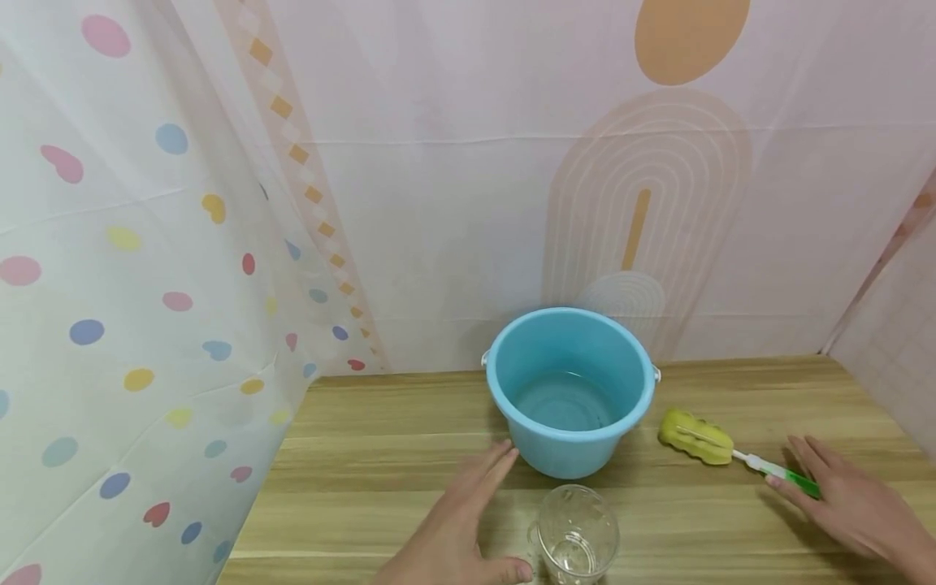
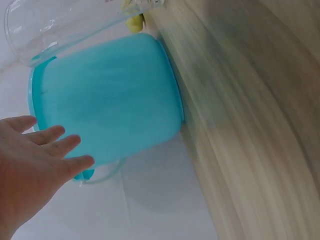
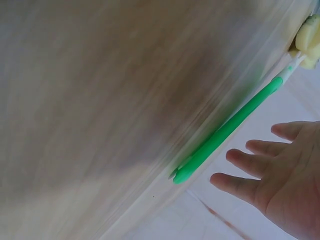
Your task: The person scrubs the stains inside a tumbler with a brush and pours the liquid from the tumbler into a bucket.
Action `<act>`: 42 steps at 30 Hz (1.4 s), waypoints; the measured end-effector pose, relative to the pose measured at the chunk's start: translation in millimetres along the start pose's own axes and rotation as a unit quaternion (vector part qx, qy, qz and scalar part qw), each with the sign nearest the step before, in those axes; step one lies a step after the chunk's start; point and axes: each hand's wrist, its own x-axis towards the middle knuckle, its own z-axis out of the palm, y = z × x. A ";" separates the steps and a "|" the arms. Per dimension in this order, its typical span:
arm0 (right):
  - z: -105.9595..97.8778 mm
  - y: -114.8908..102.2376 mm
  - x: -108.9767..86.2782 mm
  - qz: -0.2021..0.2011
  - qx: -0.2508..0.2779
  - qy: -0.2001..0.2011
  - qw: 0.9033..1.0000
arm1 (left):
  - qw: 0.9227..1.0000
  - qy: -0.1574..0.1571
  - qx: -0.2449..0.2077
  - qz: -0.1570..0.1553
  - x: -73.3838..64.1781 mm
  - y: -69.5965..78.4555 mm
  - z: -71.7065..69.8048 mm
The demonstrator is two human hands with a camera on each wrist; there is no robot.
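A clear glass mug point(image 1: 578, 528) stands at the front, its handle side toward my left hand point(image 1: 453, 532). That hand is spread with the thumb apart, just left of the mug and in front of the light-blue bucket point(image 1: 566, 455); it holds nothing. In the left wrist view, the fingers overlap the bucket's wall point(image 2: 110, 95). To the right lies a bottle brush point(image 1: 698, 439) with a yellow sponge head and a white-and-green handle. My right hand point(image 1: 848, 496) hovers by the handle's end, fingers loosely extended. A gap shows between them and the green handle point(image 3: 230, 130) in the right wrist view.
Shallow water point(image 1: 566, 402) covers the bucket's bottom. All of it stands on a wood-grain table point(image 1: 373, 455). Behind hangs a pale patterned curtain point(image 1: 439, 227), and a dotted one point(image 1: 146, 268) closes off the left side.
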 end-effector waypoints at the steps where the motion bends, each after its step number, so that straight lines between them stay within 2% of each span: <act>1: -0.3 0.4 0.0 0.002 -0.001 -0.002 1.000 | 1.000 -0.007 -0.014 -0.006 0.5 0.5 0.7; 7: -0.2 -1.1 -0.8 0.016 -0.008 -0.020 1.000 | 0.997 -0.057 -0.045 -0.008 3.0 0.7 3.5; 11: -1.0 -2.0 -0.1 0.031 -0.009 -0.026 0.999 | 0.995 -0.072 -0.066 -0.010 4.6 2.7 6.1; 19: 0.5 -0.8 -1.7 0.042 0.004 -0.030 0.999 | 0.987 -0.102 -0.101 -0.071 9.5 8.3 10.4; 23: 2.5 0.1 -2.7 0.038 -0.008 -0.023 0.999 | 0.985 -0.109 -0.110 -0.082 12.3 10.0 11.9; 28: 3.9 0.9 -5.0 0.025 0.001 -0.014 1.000 | 0.985 -0.105 -0.116 -0.079 15.7 11.5 15.0; 36: 0.4 -0.3 -5.6 0.015 0.014 -0.028 0.999 | 0.975 -0.121 -0.164 -0.085 23.8 10.4 20.8; 42: -2.0 -1.2 -5.9 0.021 0.026 -0.040 0.999 | 0.972 -0.121 -0.192 -0.054 27.9 7.5 26.9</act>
